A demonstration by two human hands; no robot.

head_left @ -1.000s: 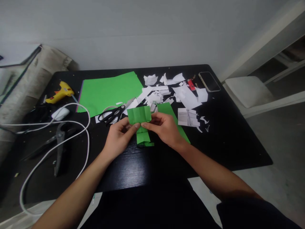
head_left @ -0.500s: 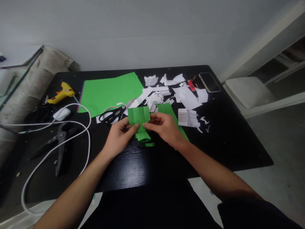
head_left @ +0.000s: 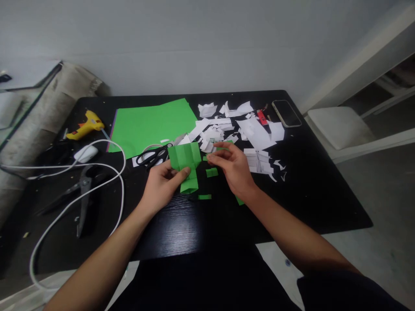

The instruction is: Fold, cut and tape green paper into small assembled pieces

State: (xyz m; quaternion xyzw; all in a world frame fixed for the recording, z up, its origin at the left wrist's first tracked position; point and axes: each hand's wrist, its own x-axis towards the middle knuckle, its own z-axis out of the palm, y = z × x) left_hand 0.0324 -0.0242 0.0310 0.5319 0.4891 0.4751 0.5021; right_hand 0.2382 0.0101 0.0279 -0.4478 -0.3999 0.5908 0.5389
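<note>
My left hand (head_left: 164, 183) is closed on a folded green paper piece (head_left: 186, 157), thumb on its front. The piece has creased flaps at the top and a narrower folded part hanging below. To its right, my right hand (head_left: 235, 166) is apart from it, thumb and index finger pinched on a small green paper scrap (head_left: 205, 158), which shows only in part. Below those fingertips is another green scrap (head_left: 212, 172), and one more scrap (head_left: 204, 197) lies lower on the table. A green strip (head_left: 239, 201) is mostly covered by my right hand.
Black-handled scissors (head_left: 152, 156) and green sheets (head_left: 152, 125) lie behind my left hand. White paper scraps (head_left: 256, 133), a red lighter (head_left: 261, 117) and a phone (head_left: 286, 113) are at the back right. On the left are a yellow glue gun (head_left: 86, 126), a looping white cable (head_left: 122, 190) and large shears (head_left: 84, 194).
My right hand has let go of the folded green piece and moved right, a small green scrap at its fingertips. My left hand still holds the piece, now slightly further left.
</note>
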